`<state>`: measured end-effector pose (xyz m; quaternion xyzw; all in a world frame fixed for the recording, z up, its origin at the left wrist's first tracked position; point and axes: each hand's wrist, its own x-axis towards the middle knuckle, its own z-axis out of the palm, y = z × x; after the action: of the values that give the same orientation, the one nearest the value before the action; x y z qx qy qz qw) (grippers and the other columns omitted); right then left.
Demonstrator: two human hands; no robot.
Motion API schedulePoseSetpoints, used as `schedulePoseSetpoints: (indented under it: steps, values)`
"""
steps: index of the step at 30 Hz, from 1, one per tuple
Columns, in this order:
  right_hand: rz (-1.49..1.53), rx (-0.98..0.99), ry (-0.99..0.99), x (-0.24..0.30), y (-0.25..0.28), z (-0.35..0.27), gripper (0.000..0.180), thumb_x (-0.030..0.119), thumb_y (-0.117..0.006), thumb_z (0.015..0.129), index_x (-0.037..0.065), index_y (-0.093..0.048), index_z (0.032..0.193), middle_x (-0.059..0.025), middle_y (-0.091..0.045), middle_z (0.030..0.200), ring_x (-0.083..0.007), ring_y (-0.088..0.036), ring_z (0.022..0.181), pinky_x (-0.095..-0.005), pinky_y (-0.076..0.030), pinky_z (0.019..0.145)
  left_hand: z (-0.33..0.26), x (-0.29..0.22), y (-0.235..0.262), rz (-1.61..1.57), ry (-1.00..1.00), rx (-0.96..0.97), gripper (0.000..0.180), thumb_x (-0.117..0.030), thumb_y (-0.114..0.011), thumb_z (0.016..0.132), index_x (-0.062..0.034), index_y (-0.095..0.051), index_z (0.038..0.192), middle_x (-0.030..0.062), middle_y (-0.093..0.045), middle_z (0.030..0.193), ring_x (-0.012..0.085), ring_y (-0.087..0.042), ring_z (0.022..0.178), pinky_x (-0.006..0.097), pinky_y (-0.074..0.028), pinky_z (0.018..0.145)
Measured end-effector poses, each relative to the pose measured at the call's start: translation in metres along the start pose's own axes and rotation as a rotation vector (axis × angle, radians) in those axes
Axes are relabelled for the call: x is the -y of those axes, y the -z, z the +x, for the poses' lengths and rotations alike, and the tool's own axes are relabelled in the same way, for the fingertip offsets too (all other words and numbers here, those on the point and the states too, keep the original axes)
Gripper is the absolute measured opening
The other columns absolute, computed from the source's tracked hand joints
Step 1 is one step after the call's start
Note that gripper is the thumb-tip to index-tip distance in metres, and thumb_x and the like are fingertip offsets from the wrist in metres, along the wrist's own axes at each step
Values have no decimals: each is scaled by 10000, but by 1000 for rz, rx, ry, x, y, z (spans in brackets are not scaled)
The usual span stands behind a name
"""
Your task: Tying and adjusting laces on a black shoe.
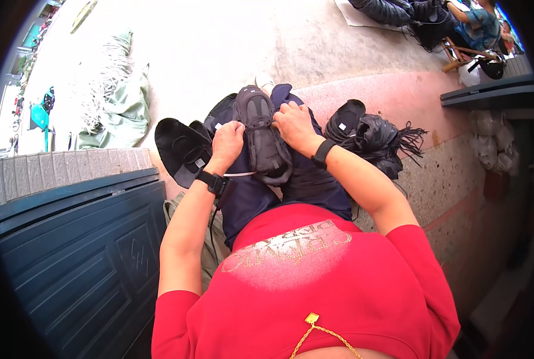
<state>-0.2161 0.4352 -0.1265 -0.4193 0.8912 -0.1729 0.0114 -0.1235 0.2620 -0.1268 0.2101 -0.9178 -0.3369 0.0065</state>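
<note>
A dark grey shoe (266, 140) with mesh panels lies lengthwise on my lap, between my two hands. From its left side my left hand (226, 146) reaches in, thumb and fingers pinched together at a dark lace that crosses the shoe. My right hand (297, 127) is at the shoe's right edge, its fingers curled in and closed on the lace's other side; the fingertips are partly hidden. Left of my left hand rest flat black shoe uppers (182, 149). A bundle of black shoe uppers with loose laces (371, 134) sits beyond my right forearm.
Blue panelled doors (87, 251) stand close on my left, and a dark door edge (488, 96) juts in at right. Ahead lie a green sack and white cords (120, 107). At the far right a person (482, 27) sits by more black bundles (392, 11).
</note>
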Motion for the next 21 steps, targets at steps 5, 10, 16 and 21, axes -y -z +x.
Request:
schedulePoseSetpoints:
  steps: [5, 10, 16, 21]
  values:
    - [-24, -43, -23, -1, -6, -2, 117, 224, -610, 732, 107, -612, 729, -36, -527, 792, -210, -484, 842, -364, -347, 730, -6, -9, -6, 218, -231, -120, 176, -213, -550, 792, -51, -611, 763, 126, -609, 772, 311, -559, 780, 415, -441, 669]
    - [-29, -46, -38, 0, -7, -6, 143, 243, -590, 753, 105, -621, 731, -37, -534, 780, -208, -491, 826, -362, -345, 721, -9, -18, -2, 244, -112, -152, 151, -213, -565, 778, -81, -630, 742, 73, -609, 731, 263, -529, 787, 403, -414, 667]
    - [-44, 127, -24, 13, 12, -13, 293, 337, -565, 768, 55, -645, 766, -101, -572, 857, -244, -512, 871, -413, -366, 728, -29, -31, -4, 496, -273, -209, 200, -268, -608, 750, -74, -634, 791, 76, -614, 786, 248, -526, 788, 380, -415, 631]
    - [30, 289, -17, -2, 8, -5, 249, 264, -529, 779, 44, -644, 798, -124, -572, 846, -276, -520, 902, -451, -393, 729, -14, -19, 4, 320, -226, -19, 234, -225, -616, 731, -52, -623, 888, 105, -609, 855, 296, -524, 842, 399, -439, 736]
